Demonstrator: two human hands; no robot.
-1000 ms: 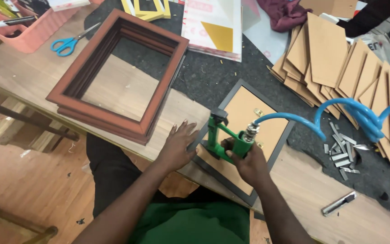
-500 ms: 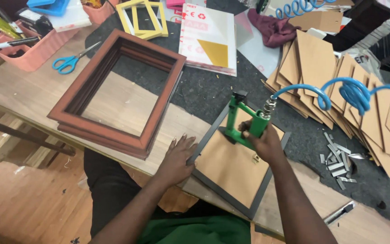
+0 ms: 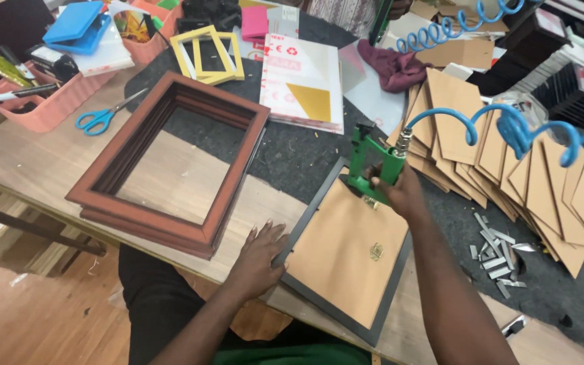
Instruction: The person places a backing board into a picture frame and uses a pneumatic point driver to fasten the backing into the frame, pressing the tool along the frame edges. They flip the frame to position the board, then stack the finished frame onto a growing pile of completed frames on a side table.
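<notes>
A dark grey picture frame [image 3: 300, 226] lies face down in front of me, with a brown backing board [image 3: 349, 253] set in it. My left hand [image 3: 259, 259] rests flat on the frame's near left corner, fingers spread. My right hand [image 3: 400, 192] grips a green pneumatic stapler [image 3: 371, 162], its nose down on the far edge of the backing board. A blue coiled air hose [image 3: 508, 128] runs from the tool off to the right.
A stack of brown wooden frames [image 3: 163, 223] sits to the left. Blue scissors [image 3: 99, 118] and a pink tray [image 3: 42, 105] lie far left. Fanned brown backing boards [image 3: 501, 162] and loose metal clips [image 3: 498, 250] are on the right. Yellow frames [image 3: 207, 54] lie beyond.
My right hand has carried the stapler from the frame's near side up to its far edge. My left hand stayed on the frame's left corner. The view shifted.
</notes>
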